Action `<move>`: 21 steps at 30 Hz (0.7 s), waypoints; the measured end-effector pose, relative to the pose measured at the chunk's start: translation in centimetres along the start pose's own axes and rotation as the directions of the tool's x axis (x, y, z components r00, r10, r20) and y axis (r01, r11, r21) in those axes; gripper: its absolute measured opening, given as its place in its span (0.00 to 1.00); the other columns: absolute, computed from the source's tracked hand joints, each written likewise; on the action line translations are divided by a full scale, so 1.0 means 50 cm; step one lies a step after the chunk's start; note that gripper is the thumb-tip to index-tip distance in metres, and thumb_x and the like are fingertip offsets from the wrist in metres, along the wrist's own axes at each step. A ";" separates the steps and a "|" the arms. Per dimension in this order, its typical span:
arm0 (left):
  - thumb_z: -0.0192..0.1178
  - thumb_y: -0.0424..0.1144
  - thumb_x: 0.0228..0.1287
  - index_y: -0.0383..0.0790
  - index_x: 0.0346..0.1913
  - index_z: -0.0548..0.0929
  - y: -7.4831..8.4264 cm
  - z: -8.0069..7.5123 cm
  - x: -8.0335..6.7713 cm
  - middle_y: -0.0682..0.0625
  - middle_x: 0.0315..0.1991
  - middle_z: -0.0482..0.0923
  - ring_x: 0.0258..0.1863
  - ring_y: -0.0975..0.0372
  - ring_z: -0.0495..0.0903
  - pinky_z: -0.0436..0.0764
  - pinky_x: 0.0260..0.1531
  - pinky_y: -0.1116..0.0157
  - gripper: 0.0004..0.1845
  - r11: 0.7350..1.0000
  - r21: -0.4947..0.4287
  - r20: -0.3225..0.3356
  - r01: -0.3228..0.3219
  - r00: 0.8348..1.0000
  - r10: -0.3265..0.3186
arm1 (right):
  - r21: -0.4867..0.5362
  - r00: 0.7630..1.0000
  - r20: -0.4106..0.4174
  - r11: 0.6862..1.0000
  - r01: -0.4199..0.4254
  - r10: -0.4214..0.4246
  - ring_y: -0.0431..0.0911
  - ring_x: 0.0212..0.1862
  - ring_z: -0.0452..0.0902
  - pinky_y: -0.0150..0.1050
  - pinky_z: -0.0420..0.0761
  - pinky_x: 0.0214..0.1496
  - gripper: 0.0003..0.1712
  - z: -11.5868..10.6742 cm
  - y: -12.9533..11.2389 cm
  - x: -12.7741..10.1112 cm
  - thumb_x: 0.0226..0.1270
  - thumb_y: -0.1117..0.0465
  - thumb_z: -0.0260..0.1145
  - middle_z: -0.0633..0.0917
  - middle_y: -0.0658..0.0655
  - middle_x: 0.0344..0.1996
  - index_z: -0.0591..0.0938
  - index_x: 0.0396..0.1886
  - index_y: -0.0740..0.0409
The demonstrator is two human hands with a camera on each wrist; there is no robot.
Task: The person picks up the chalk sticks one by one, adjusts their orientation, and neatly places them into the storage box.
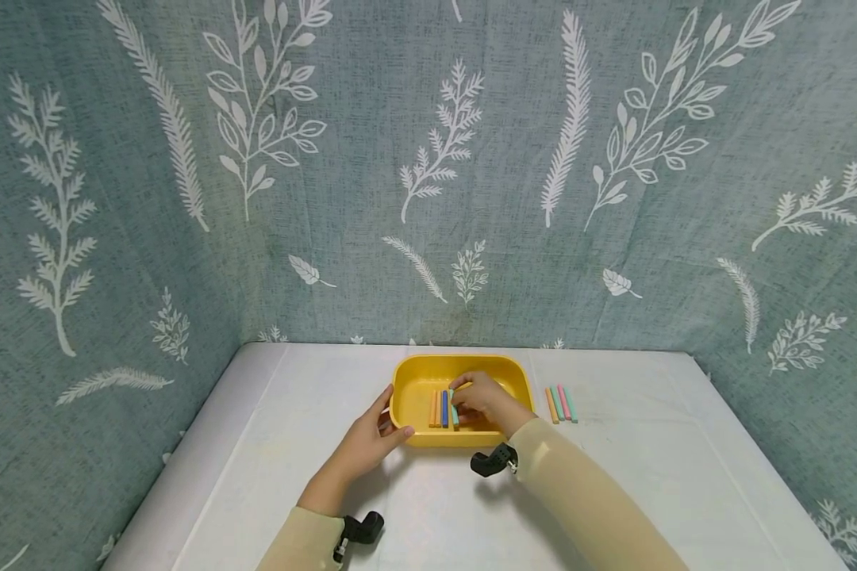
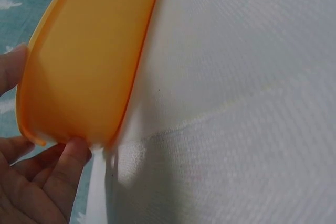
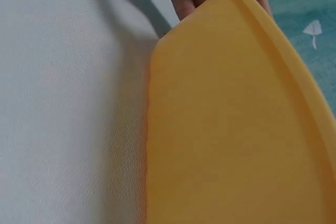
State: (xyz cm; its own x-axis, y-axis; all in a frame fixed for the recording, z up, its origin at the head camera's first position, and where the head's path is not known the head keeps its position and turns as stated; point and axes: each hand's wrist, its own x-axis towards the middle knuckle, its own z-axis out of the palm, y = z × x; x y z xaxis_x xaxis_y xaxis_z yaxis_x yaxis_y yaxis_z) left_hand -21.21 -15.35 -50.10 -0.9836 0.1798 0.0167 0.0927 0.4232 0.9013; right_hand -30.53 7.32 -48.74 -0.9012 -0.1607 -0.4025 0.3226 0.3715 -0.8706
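Steadying the yellow tray [image 1: 407,385] at its left rim, the left hand [image 1: 371,440] grips it (thumb on the near wall) while the right hand [image 1: 482,400] pinches a green chalk stick [image 1: 454,412]; best laid parallel beside the blue stick [image 1: 444,408].

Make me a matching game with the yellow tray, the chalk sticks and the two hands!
Things:
1. left hand
2. right hand
3. green stick
4. four loose sticks

Places:
A. on the table, right of the yellow tray
B. inside the tray, under fingertips
C. gripping the tray's left rim
D. reaching into the tray

Pairs: 1-C, 2-D, 3-B, 4-A
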 end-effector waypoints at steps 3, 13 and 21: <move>0.67 0.44 0.68 0.40 0.81 0.48 -0.001 0.001 0.000 0.39 0.78 0.54 0.70 0.46 0.67 0.74 0.64 0.56 0.48 1.000 0.006 0.000 0.002 1.000 -0.002 | 0.010 1.000 -0.012 1.000 -0.003 0.003 0.46 0.23 0.77 0.37 0.86 0.26 0.17 0.003 0.000 0.002 0.62 0.72 0.68 0.81 0.60 0.31 0.80 0.51 0.62; 0.67 0.44 0.67 0.40 0.81 0.49 0.004 0.001 0.001 0.37 0.77 0.56 0.70 0.46 0.67 0.74 0.64 0.55 0.48 1.000 0.014 -0.012 0.009 1.000 -0.009 | -0.014 0.999 -0.052 1.000 0.017 -0.018 0.45 0.19 0.73 0.35 0.85 0.24 0.14 0.012 -0.002 0.001 0.62 0.73 0.66 0.78 0.59 0.27 0.79 0.48 0.63; 0.68 0.44 0.67 0.40 0.81 0.49 0.001 0.004 0.002 0.38 0.76 0.57 0.70 0.46 0.67 0.74 0.64 0.55 0.48 0.999 0.018 -0.011 0.028 1.000 -0.028 | -0.016 0.999 -0.051 1.000 0.007 -0.008 0.45 0.18 0.73 0.34 0.84 0.23 0.13 0.010 0.001 -0.001 0.64 0.72 0.65 0.78 0.58 0.25 0.79 0.48 0.62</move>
State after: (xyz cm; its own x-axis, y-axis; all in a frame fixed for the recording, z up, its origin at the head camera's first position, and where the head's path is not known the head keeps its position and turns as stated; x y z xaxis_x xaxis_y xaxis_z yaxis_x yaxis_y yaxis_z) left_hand -21.29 -15.14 -50.16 -0.9874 0.1584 -0.0039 0.0676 0.4439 0.8935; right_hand -30.32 6.89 -48.92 -0.9171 -0.1169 -0.3811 0.3120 0.3845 -0.8688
